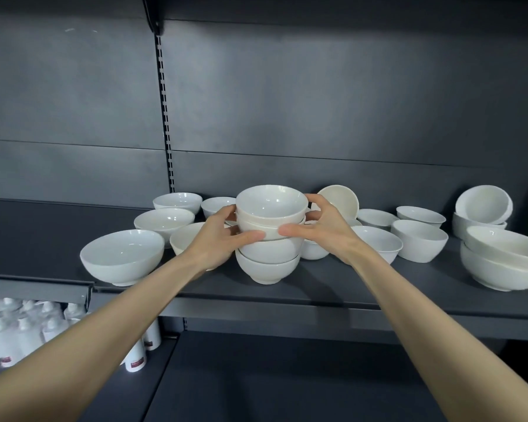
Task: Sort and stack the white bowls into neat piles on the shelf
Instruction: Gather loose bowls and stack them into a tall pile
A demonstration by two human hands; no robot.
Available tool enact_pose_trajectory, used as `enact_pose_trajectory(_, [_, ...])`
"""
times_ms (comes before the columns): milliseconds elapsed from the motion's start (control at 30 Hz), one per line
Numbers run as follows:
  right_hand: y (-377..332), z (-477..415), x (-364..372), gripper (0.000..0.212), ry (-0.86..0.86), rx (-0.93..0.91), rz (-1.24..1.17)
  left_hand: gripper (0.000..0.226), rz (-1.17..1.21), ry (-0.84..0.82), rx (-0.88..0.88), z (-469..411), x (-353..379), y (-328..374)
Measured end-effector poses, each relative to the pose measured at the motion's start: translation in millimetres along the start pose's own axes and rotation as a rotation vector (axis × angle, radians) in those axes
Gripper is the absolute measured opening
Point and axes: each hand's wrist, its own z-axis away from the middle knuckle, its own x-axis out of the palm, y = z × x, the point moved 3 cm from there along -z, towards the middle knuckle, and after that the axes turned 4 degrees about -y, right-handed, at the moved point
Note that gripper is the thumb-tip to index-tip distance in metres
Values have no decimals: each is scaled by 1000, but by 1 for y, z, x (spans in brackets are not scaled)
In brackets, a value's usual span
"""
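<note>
step: square up the stack at the middle of the shelf. the left hand and right hand each grip its upper bowls from opposite sides, thumbs on the near face. judgement: press evenly from both sides, centre the top bowl over those below, and release only once the rims sit level. the stack is four bowls nested; the top bowl holds nothing. the loose bowls around it are empty. near right, a big pair sits nested askew. far right, a tilted bowl rests on its pile.
</note>
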Motion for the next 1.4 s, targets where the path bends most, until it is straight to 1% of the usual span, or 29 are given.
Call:
enact_pose_trajectory(367, [7,9,4,72,-2,-34,-76,60,23,-4,55,1,-1,-1])
enact_pose_trajectory(433, [10,7,4,73,-6,-27,-82,64,23,-1,58,0,-1,-2])
enact_pose_trajectory(500, [12,5,4,73,-3,-20,-69,68,15,6,59,0,-2,-4])
enact_pose_trajectory(633, [12,4,3,75,7,-14,-39,63,16,3,68,-1,-2,-4])
enact_pose_trajectory(767, [3,6,-1,69,9,-9,-30,71,-36,4,83,-3,-3,2])
enact_pose_trajectory(833, [2,8,-2,68,3,-2,-20,67,-59,-6,72,-3,-2,0])
enact_pose_trajectory(1000, [2,12,1,67,-17,18,9,81,-108,-32,27,3,-3,-8])
enact_pose_trajectory(1167, [2,9,4,70,-25,23,22,78,-65,-95,6,5,-4,-9])
enact_pose_trajectory(1300, [4,10,3,69,-17,23,6,70,-30,-83,1,3,-2,-10])
enact_pose_trajectory(1400, [8,11,3,70,-3,23,-13,68,-6,-70,12,0,-4,-9])
